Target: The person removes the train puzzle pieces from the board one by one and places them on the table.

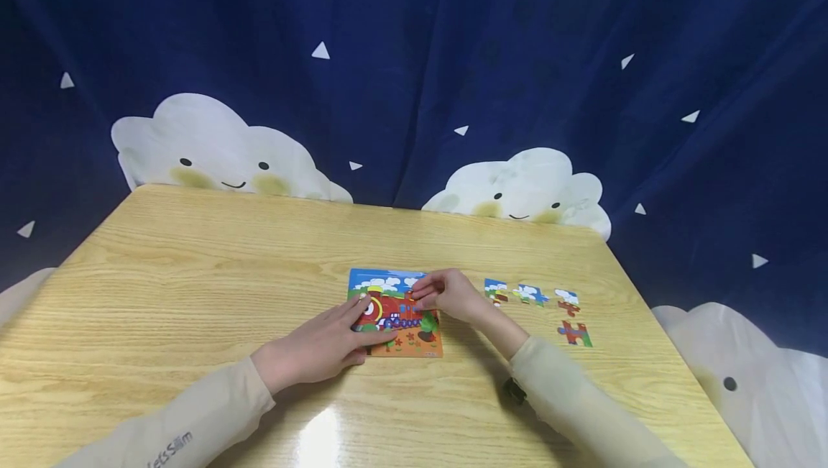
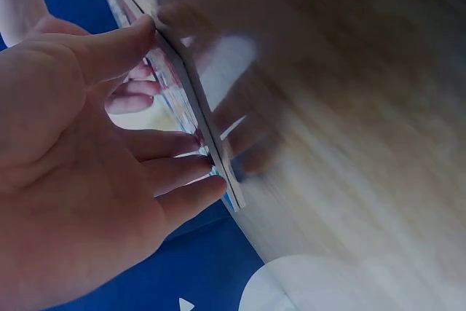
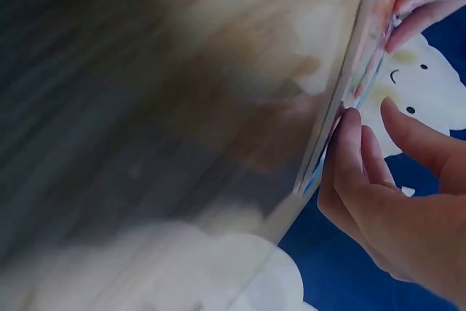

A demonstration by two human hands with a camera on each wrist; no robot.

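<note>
Midway across the surface [image 1: 194,267], we are touching the train jigsaw [image 1: 402,323] with left grip [image 1: 318,342] uncurled, right grip [image 1: 453,299] relaxed; it is looking mostly assembled, loose pieces [image 1: 574,333] remaining toward the right edge.

The beige left sleeve [image 1: 207,410] bore dark lettering [image 1: 169,450] — "Let's S", a blurred stretch, then "m".

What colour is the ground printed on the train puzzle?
The printed ground is orange; head view shows it best.
</note>
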